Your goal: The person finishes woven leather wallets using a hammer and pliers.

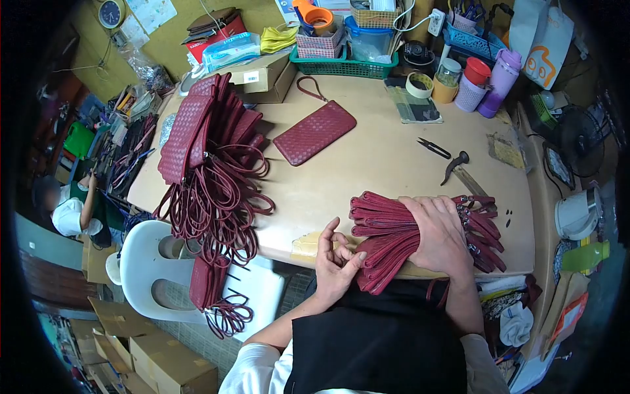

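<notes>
A thick bundle of dark red pouches (380, 220) stands on edge at the table's front edge, zipper ends and straps to the right. My right hand (438, 233) lies over its top, fingers and thumb wrapped round the bundle. Just left of it is my left hand (336, 266), fingers apart and loosely curled, the thumb tip right at the lower pouches. A single woven red wristlet pouch (315, 133) lies flat further back, its strap looped behind. At the left, a tall pile of similar pouches (187, 138) lets its straps hang over the edge.
Snips (434, 148) and a hammer (459, 164) lie right of centre, near a tape roll (419, 85). Baskets (344, 67) and a cardboard box (262, 77) line the back. A white chair (147, 262) holds more pouches (209, 284). Another person (69, 209) sits far left.
</notes>
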`<state>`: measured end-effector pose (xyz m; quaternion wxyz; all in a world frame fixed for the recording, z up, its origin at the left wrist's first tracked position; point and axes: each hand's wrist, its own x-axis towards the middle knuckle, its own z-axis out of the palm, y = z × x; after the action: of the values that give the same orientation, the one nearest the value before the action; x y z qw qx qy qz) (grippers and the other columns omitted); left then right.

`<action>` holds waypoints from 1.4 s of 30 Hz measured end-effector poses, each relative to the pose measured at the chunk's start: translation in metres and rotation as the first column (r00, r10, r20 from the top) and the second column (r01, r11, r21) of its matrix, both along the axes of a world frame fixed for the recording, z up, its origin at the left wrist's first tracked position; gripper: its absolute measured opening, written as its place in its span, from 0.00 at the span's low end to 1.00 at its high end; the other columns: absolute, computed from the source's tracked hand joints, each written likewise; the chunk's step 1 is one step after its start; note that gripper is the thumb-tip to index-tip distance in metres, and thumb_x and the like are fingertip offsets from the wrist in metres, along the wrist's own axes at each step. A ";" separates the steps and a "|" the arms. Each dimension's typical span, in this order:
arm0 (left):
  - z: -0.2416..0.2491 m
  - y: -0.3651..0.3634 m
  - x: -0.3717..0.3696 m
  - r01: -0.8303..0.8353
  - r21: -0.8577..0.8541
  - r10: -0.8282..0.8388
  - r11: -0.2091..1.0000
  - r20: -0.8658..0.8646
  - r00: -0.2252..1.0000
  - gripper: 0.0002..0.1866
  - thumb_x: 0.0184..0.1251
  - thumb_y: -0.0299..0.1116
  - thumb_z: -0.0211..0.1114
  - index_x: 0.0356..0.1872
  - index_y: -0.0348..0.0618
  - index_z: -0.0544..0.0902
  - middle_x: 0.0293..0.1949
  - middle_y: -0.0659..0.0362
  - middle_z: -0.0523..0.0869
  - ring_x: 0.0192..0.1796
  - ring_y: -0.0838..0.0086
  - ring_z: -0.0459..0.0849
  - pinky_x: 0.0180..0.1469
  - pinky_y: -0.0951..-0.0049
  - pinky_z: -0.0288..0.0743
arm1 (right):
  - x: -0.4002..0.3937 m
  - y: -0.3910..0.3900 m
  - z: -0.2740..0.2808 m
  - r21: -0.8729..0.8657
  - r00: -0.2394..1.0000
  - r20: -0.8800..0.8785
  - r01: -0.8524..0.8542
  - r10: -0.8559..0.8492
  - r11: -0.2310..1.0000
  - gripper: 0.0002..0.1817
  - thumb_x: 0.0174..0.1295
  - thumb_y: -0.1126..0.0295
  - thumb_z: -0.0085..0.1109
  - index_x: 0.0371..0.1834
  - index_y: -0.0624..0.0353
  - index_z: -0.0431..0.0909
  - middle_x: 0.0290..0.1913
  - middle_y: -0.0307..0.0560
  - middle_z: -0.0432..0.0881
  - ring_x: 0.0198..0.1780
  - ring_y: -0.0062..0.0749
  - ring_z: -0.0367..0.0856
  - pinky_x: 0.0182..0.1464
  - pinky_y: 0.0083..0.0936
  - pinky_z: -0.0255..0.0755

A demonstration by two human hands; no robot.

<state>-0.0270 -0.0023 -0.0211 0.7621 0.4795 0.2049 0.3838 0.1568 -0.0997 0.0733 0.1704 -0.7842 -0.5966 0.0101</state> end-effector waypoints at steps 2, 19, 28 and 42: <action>-0.005 0.002 0.000 -0.007 0.031 0.008 0.999 -0.015 1.000 0.40 0.61 0.15 0.66 0.71 0.37 0.55 0.48 0.60 0.66 0.33 0.87 0.78 0.37 0.88 0.75 | 0.000 0.001 0.000 -0.007 1.000 -0.004 -0.002 0.002 1.000 0.44 0.32 0.68 0.71 0.62 0.58 0.70 0.51 0.52 0.77 0.58 0.47 0.72 0.69 0.42 0.56; -0.019 0.002 -0.008 -0.018 0.490 0.100 0.872 -0.142 0.985 0.15 0.64 0.26 0.67 0.50 0.37 0.78 0.56 0.50 0.72 0.59 0.66 0.72 0.62 0.69 0.68 | 0.002 0.001 0.000 0.017 1.000 -0.002 -0.025 0.025 1.000 0.42 0.34 0.71 0.71 0.62 0.59 0.70 0.50 0.51 0.77 0.57 0.45 0.73 0.69 0.41 0.57; -0.018 0.010 0.004 -0.020 0.367 0.056 0.930 -0.087 0.995 0.25 0.68 0.40 0.59 0.60 0.36 0.72 0.54 0.52 0.66 0.58 0.66 0.69 0.61 0.69 0.69 | 0.003 0.002 0.000 0.020 1.000 -0.009 -0.013 0.013 1.000 0.41 0.34 0.65 0.72 0.60 0.58 0.72 0.51 0.52 0.77 0.58 0.47 0.73 0.68 0.41 0.58; -0.017 0.012 0.006 -0.058 0.586 0.197 0.808 -0.175 0.965 0.22 0.70 0.50 0.55 0.50 0.42 0.82 0.66 0.43 0.61 0.66 0.60 0.65 0.65 0.59 0.59 | 0.004 0.001 -0.001 -0.002 1.000 -0.004 -0.021 0.021 1.000 0.42 0.34 0.66 0.71 0.61 0.58 0.71 0.51 0.51 0.77 0.58 0.47 0.72 0.68 0.42 0.57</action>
<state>-0.0212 0.0097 -0.0384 0.5251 0.7130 0.1970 0.4208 0.1609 -0.0984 0.0727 0.1706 -0.7779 -0.6046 0.0142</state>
